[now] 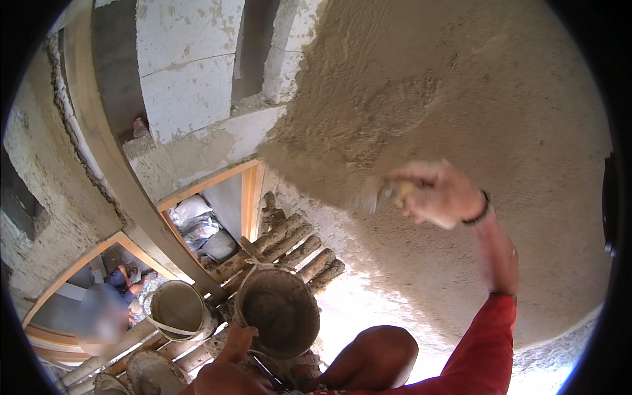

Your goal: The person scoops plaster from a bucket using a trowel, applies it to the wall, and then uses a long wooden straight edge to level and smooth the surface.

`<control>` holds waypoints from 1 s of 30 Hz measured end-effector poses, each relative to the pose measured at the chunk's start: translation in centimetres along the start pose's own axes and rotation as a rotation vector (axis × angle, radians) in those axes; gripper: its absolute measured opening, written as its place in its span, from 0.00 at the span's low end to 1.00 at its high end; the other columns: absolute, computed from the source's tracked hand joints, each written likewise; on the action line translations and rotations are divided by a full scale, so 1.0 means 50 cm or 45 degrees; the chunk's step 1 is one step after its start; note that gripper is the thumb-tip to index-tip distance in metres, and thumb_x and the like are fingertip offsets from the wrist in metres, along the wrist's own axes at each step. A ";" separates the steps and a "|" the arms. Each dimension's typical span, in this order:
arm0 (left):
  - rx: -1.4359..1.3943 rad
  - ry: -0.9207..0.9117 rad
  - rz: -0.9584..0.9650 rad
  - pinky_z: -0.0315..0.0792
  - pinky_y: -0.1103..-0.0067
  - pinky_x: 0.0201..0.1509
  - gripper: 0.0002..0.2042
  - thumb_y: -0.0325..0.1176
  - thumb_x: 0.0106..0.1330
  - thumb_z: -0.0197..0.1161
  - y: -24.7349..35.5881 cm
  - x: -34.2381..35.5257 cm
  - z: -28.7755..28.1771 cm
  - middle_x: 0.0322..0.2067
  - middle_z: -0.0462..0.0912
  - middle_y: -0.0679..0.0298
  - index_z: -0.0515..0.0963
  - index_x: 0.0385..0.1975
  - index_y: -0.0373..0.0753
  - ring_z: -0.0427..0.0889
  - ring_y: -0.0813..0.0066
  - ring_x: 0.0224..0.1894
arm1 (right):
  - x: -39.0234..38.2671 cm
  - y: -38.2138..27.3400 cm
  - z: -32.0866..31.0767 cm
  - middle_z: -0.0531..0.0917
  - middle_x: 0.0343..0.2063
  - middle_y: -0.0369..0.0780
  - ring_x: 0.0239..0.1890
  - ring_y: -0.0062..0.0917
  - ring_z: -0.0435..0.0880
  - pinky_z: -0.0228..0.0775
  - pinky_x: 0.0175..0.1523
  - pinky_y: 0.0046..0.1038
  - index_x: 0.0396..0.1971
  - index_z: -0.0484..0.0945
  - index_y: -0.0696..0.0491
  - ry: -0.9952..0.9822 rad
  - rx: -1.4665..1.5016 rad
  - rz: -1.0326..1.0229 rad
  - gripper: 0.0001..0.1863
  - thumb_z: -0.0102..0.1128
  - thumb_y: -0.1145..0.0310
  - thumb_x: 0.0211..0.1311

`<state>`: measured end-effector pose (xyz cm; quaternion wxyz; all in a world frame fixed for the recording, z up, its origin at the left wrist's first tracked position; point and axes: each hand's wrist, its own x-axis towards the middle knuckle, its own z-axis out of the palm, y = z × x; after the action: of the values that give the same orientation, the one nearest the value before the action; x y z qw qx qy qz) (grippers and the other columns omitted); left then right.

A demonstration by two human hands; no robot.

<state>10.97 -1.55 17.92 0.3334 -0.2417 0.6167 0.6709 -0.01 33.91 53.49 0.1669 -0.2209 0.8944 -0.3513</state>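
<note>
My right hand (438, 194), smeared by motion, is closed round the yellowish handle of what looks like a trowel (368, 199). Its pale blurred blade is over the lower edge of the brown plaster (395, 99) on the wall. Low in the view, my left hand (237, 342) grips the rim of a mud-coated bucket (280, 313) that has wet mortar inside. That bucket is close to my bent knee (385, 355), above a platform of round poles (296, 247).
Left of the bucket stands a pail of greyish liquid (176, 308); mortar-caked containers (155, 374) are below it. A wooden beam (108, 141) curves down the left. Past a wooden window frame (253, 197) lie filled bags (201, 224). Another person (122, 280) is below, lower left.
</note>
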 end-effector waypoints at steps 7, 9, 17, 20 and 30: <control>-0.040 -0.060 0.148 0.74 0.70 0.38 0.31 0.25 0.48 0.61 -0.046 0.031 -0.001 0.35 0.80 0.52 0.65 0.56 0.27 0.79 0.65 0.35 | -0.062 -0.044 -0.258 0.82 0.34 0.43 0.35 0.23 0.83 0.78 0.35 0.24 0.58 0.70 0.57 1.290 -0.793 0.592 0.22 0.50 0.59 0.70; -0.050 -0.068 0.174 0.74 0.70 0.38 0.31 0.25 0.48 0.61 -0.023 0.033 0.007 0.35 0.80 0.52 0.65 0.56 0.28 0.78 0.65 0.35 | -0.084 -0.046 -0.242 0.80 0.41 0.44 0.41 0.27 0.81 0.75 0.43 0.30 0.60 0.67 0.56 1.229 -0.883 0.616 0.27 0.51 0.54 0.68; -0.014 -0.168 0.292 0.74 0.70 0.37 0.31 0.24 0.48 0.61 0.060 0.088 0.070 0.34 0.79 0.53 0.64 0.57 0.28 0.78 0.66 0.34 | -0.055 0.100 0.127 0.75 0.58 0.44 0.58 0.42 0.74 0.57 0.67 0.49 0.63 0.66 0.45 -0.073 -0.698 0.531 0.30 0.46 0.44 0.68; -0.012 -0.252 0.328 0.74 0.71 0.37 0.32 0.24 0.48 0.61 0.080 0.113 0.095 0.34 0.79 0.53 0.63 0.57 0.28 0.78 0.66 0.34 | -0.031 0.169 0.256 0.78 0.53 0.43 0.51 0.36 0.79 0.72 0.57 0.40 0.59 0.70 0.46 -0.569 -0.604 0.481 0.24 0.53 0.54 0.65; -0.011 -0.303 0.399 0.73 0.71 0.36 0.32 0.23 0.48 0.60 0.119 0.126 0.123 0.33 0.79 0.54 0.62 0.58 0.29 0.78 0.67 0.33 | 0.026 0.265 0.437 0.78 0.42 0.42 0.43 0.40 0.79 0.76 0.45 0.40 0.48 0.74 0.50 -0.449 -0.885 -0.060 0.19 0.52 0.68 0.54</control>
<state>2.89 5.39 17.99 0.2944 -0.0633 0.6001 0.7411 5.10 29.82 28.76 0.2251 -0.3418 0.9123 0.0124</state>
